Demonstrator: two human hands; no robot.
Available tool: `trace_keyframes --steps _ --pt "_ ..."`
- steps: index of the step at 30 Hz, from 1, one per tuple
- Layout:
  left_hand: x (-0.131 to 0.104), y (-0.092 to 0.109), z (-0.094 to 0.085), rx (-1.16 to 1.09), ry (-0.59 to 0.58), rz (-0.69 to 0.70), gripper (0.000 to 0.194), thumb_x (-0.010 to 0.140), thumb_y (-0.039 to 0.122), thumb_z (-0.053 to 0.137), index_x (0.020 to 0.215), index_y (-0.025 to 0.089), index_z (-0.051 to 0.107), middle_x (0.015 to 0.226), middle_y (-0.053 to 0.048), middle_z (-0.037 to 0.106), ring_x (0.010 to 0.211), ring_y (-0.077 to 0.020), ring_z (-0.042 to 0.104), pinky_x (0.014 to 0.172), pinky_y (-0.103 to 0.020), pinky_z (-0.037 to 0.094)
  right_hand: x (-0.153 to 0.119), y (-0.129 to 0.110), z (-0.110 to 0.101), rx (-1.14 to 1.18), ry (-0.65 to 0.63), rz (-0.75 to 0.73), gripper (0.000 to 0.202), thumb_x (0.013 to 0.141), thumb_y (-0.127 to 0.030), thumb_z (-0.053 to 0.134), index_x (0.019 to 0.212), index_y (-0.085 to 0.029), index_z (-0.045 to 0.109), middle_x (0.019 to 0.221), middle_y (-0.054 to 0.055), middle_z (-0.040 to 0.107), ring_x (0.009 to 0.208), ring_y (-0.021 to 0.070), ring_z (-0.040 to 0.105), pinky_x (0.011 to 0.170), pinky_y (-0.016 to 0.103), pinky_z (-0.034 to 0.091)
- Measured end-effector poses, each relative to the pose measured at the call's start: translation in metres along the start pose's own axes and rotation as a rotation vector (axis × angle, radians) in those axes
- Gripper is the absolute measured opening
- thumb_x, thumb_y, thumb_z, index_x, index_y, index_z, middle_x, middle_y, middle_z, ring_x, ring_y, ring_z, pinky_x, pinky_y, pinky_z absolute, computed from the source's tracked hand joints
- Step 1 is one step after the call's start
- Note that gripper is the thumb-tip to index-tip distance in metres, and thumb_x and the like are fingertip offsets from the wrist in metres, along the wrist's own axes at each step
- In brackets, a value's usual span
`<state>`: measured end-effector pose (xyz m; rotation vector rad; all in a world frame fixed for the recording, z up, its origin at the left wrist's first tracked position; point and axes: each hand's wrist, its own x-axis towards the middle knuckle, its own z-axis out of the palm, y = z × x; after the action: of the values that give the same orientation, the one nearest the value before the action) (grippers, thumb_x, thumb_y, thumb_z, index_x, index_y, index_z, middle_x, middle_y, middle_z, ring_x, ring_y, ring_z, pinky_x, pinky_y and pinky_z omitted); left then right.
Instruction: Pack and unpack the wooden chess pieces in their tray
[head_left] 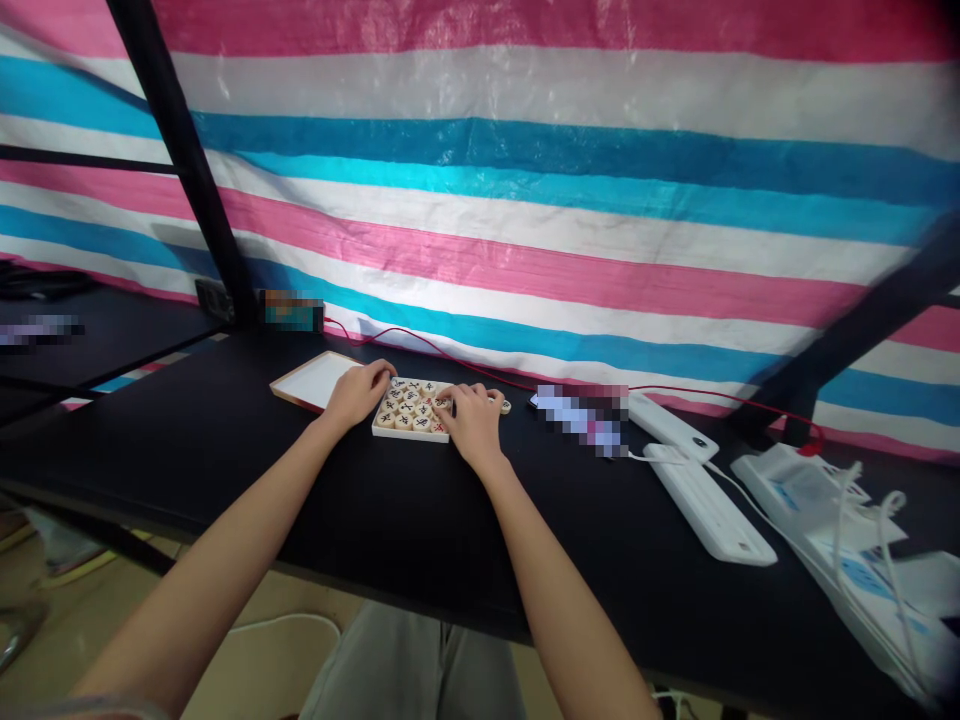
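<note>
A white box (411, 436) on the black table holds several round cream pieces (406, 408) with black or red characters, laid in rows. At the box's upper left corner rests my left hand (361, 391), its fingers curled together; what they hold, if anything, is hidden. My right hand (474, 420) is over the box's right side, fingers bent down with the fingertips on a piece. One loose piece (506, 407) lies just right of my right hand. The white lid (315, 381) with a wooden-coloured edge lies left of the box, partly behind my left hand.
The black table (420, 520) also bears a blurred-out phone (577, 418), two white devices (709, 505) and a white power strip (862, 570) with cables at the right. A red cable (450, 357) runs along the back. Striped sheeting (480, 200) hangs behind, between black posts.
</note>
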<state>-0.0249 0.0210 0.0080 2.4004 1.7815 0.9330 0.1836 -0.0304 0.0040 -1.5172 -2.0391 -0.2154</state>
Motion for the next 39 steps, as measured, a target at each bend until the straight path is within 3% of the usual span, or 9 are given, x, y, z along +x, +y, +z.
trace_keyframes --steps 4,8,14,18,22,26,39 --pt "0.001 -0.003 0.002 -0.002 0.001 0.012 0.032 0.085 0.035 0.033 0.093 0.023 0.062 0.066 -0.001 0.062 0.064 -0.018 0.055 0.058 -0.026 0.034 0.0 0.014 -0.009 0.084 0.105 0.165 0.013 0.085 -0.033 0.051 0.091 -0.025 0.058 0.095 0.001 0.065 0.091 0.0193 0.049 0.082 0.037 0.019" --pt "0.001 -0.003 0.003 -0.011 0.0 0.014 0.032 0.084 0.034 0.033 0.093 0.022 0.062 0.065 -0.001 0.062 0.064 -0.0182 0.055 0.059 -0.026 0.034 -0.003 0.031 -0.014 0.09 0.058 0.276 0.016 0.084 -0.033 0.051 0.096 -0.025 0.056 0.093 0.001 0.066 0.088 0.0194 0.052 0.078 0.035 0.021" --pt "0.0 -0.001 0.001 -0.009 -0.001 0.004 0.031 0.083 0.033 0.034 0.092 0.022 0.062 0.064 -0.001 0.062 0.063 -0.0183 0.054 0.058 -0.026 0.033 -0.01 0.03 -0.009 0.062 -0.037 0.189 0.014 0.083 -0.03 0.054 0.095 -0.024 0.054 0.092 0.0 0.066 0.088 0.0174 0.053 0.078 0.034 0.021" --pt "0.0 0.0 0.001 -0.002 -0.001 0.003 0.032 0.084 0.033 0.033 0.092 0.022 0.062 0.067 -0.002 0.063 0.064 -0.0183 0.055 0.058 -0.026 0.033 -0.011 0.024 -0.008 -0.027 -0.006 0.129 0.013 0.082 -0.029 0.056 0.094 -0.024 0.055 0.092 0.002 0.065 0.09 0.0192 0.05 0.078 0.035 0.02" --pt "0.0 -0.001 0.002 0.014 -0.007 -0.005 0.033 0.084 0.034 0.033 0.093 0.022 0.062 0.067 -0.002 0.064 0.065 -0.0184 0.056 0.058 -0.026 0.034 -0.011 0.026 -0.011 -0.122 0.015 0.18 0.015 0.079 -0.035 0.06 0.087 -0.023 0.058 0.088 0.003 0.063 0.086 0.0206 0.047 0.074 0.035 0.02" --pt "0.0 -0.001 0.002 0.027 -0.011 0.005 0.033 0.084 0.034 0.033 0.093 0.022 0.063 0.068 -0.002 0.065 0.066 -0.0187 0.057 0.059 -0.026 0.036 -0.012 0.029 -0.01 -0.153 -0.085 0.221 0.019 0.08 -0.04 0.058 0.073 -0.023 0.062 0.083 0.003 0.062 0.083 0.0202 0.046 0.072 0.035 0.019" --pt "0.0 -0.001 0.002 0.035 -0.012 0.008 0.034 0.084 0.035 0.032 0.093 0.022 0.062 0.067 -0.002 0.063 0.065 -0.0183 0.056 0.058 -0.026 0.035 -0.012 0.025 -0.015 -0.118 -0.112 0.18 0.013 0.083 -0.027 0.052 0.079 -0.023 0.064 0.083 0.003 0.062 0.084 0.0198 0.047 0.071 0.035 0.02"
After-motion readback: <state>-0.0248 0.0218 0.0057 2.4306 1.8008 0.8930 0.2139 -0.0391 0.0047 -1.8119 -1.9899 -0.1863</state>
